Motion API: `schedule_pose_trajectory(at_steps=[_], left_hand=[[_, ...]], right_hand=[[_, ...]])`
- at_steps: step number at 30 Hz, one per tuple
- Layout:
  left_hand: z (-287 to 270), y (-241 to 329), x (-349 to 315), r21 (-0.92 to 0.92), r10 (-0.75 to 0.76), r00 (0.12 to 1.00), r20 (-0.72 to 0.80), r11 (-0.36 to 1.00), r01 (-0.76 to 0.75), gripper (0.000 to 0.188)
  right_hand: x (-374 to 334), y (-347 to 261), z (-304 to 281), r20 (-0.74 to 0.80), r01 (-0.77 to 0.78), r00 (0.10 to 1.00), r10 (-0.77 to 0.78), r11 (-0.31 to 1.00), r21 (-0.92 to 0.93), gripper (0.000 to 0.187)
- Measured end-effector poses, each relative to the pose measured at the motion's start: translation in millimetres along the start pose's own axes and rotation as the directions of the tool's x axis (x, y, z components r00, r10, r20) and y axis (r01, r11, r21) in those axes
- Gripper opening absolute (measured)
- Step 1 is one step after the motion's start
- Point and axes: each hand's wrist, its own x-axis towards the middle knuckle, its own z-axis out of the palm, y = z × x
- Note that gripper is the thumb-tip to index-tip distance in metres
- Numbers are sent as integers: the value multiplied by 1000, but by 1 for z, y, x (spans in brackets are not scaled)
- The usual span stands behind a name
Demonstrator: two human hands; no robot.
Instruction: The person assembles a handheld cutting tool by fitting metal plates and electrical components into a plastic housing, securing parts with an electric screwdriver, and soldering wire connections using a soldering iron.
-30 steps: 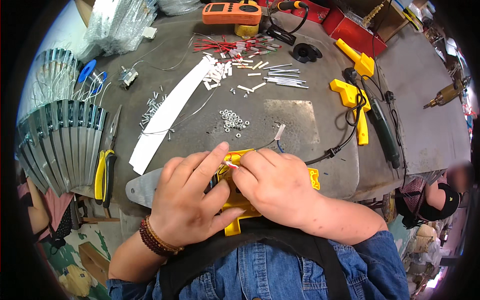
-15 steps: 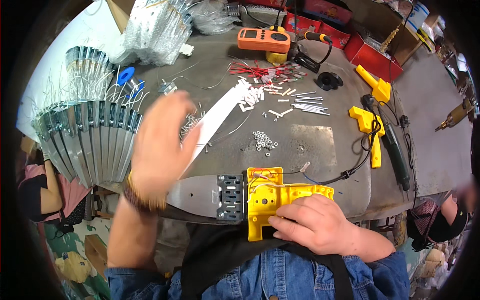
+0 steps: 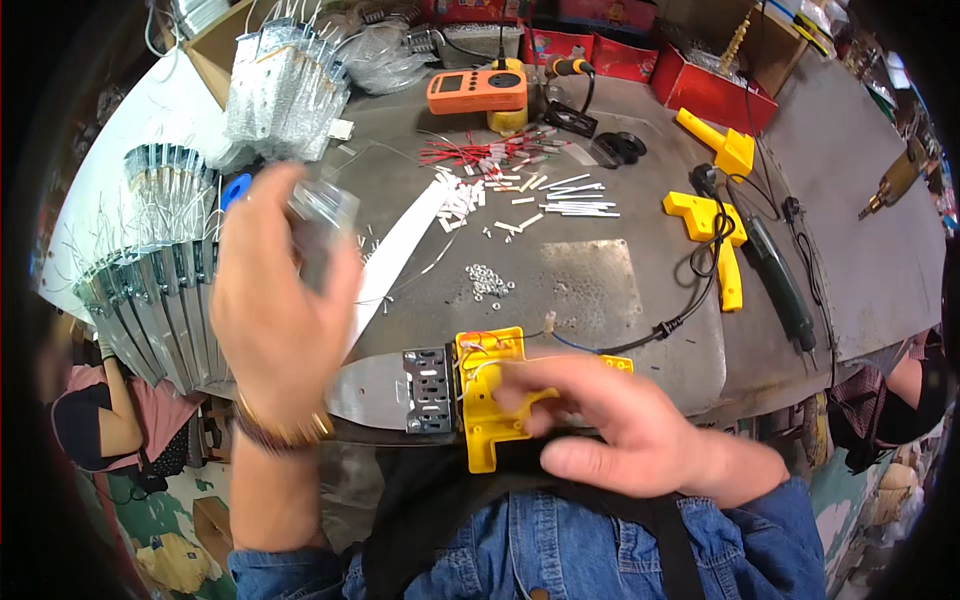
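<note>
My left hand (image 3: 275, 300) is raised over the left of the bench, smeared by motion. A small shiny metal part (image 3: 327, 207), blurred too, sits between its thumb and fingers. On the front edge lies a yellow pistol-shaped half-shell (image 3: 490, 440), open side up, with wires inside. A slotted metal bracket (image 3: 428, 390) and a grey tapered metal plate (image 3: 375, 392) adjoin its left side. My right hand (image 3: 620, 420) hovers over the shell, fingers apart and holding nothing visible; whether its fingertips touch the shell I cannot tell. A black cable (image 3: 668, 328) leads from the shell's wires.
Nuts (image 3: 487, 280), white sleeves (image 3: 460, 200), metal rods (image 3: 580, 195) and red-wired parts (image 3: 490, 152) lie mid-bench. A white strip (image 3: 405, 255) crosses leftward. Finished-looking metal blades (image 3: 150, 310) stand left. Yellow shells (image 3: 705, 215), a soldering iron (image 3: 780, 280) and an orange meter (image 3: 475, 92) lie beyond.
The small metal part has left the bench and is in my left hand. My right hand has lifted from the yellow shell and spread its fingers. The whole view has shifted slightly.
</note>
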Motion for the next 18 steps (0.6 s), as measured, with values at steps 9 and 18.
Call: schedule_pose_trajectory(at_steps=[9,18], left_hand=[[-89,60,-64,-228,752,657,50,650,-725,30],[-87,44,-93,-265,526,621,581,844,-466,14]], right_hand=[[27,-42,0,416,104,909,-30,982,-157,23],[2,-53,-18,585,127,742,327,789,-602,23]])
